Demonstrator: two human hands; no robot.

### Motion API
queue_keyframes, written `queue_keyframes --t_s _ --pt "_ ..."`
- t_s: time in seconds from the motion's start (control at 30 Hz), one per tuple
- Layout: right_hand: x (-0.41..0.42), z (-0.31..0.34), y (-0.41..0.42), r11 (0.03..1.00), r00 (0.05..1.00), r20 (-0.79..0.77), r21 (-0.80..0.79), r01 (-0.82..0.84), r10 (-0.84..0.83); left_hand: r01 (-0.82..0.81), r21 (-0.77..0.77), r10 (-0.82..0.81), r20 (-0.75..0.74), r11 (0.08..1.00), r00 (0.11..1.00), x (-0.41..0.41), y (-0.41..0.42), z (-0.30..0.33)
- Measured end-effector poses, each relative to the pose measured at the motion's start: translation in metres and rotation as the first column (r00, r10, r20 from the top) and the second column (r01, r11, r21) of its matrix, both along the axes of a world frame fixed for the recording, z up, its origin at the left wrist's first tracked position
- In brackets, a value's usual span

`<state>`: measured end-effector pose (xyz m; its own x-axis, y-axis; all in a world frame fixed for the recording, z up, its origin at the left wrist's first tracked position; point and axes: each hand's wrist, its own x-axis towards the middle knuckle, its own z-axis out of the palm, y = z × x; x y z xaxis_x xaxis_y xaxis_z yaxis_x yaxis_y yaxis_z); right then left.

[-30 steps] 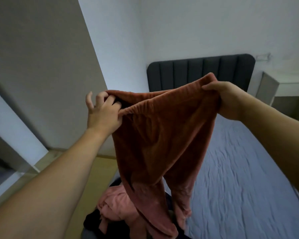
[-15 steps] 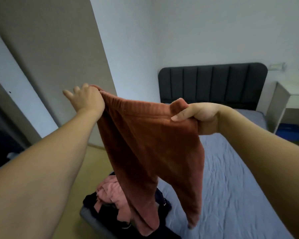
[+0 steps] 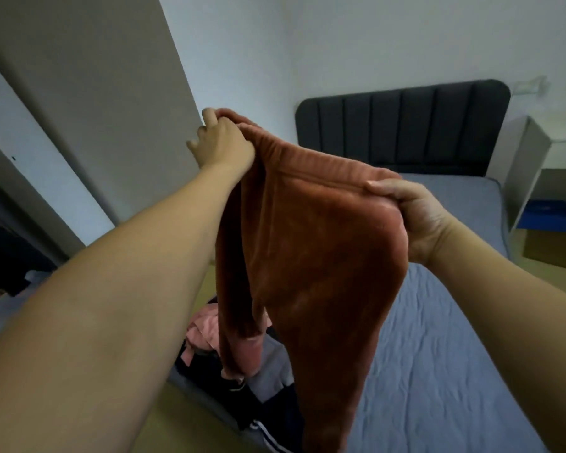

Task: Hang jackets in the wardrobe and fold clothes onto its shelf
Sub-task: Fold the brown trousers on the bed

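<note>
Above the near corner of the bed (image 3: 455, 338), you hold a rust-brown pair of velvety trousers (image 3: 314, 250) up in the air by its waistband. Your left hand (image 3: 224, 143) pinches one end of the band, thumb and fingers closed on the fabric, at the higher, farther side; your right hand (image 3: 419, 214) grips the other end lower and nearer, fingers curled over the top edge and thumb behind the cloth. Between the two hands the waistband runs taut on a slant. The legs hang down, the shorter fold ending just above a heap of clothes (image 3: 206, 331), pink and dark pieces together, that lies at the bed's near left corner. Behind the trousers stands a dark padded headboard (image 3: 406, 125) against the white wall. At the far left a dark opening (image 3: 0, 243) shows, but you cannot tell what is inside.
</note>
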<state>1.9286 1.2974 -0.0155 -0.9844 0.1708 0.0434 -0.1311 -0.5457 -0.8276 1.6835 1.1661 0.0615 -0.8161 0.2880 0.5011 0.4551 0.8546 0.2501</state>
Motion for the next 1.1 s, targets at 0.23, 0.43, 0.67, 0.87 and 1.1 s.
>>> queue_keyframes --t_s 0.23,0.43,0.67,0.87,1.1 --pt "0.062 -0.091 0.079 0.991 0.958 0.285 -0.134 -0.002 0.040 0.019 -0.176 0.010 0.162 0.984 0.987 0.062 0.078 -0.113" --pt "0.077 -0.155 0.131 0.962 0.920 0.389 -0.266 0.061 0.049 0.107 -0.106 -0.060 0.375 0.989 0.925 0.082 0.114 -0.193" --pt "0.091 -0.257 0.210 0.918 0.839 0.544 -0.322 0.232 -0.021 0.242 -0.187 -0.154 0.392 0.952 0.907 0.082 0.202 -0.276" --pt "0.088 -0.371 0.342 0.868 0.568 0.762 -0.015 0.495 -0.311 0.314 -0.338 -0.146 0.440 0.887 0.886 0.090 0.349 -0.370" --pt "0.075 -0.548 0.533 0.802 0.400 0.785 0.195 0.565 -0.472 0.381 -0.600 -0.061 0.482 0.704 0.874 0.095 0.557 -0.529"
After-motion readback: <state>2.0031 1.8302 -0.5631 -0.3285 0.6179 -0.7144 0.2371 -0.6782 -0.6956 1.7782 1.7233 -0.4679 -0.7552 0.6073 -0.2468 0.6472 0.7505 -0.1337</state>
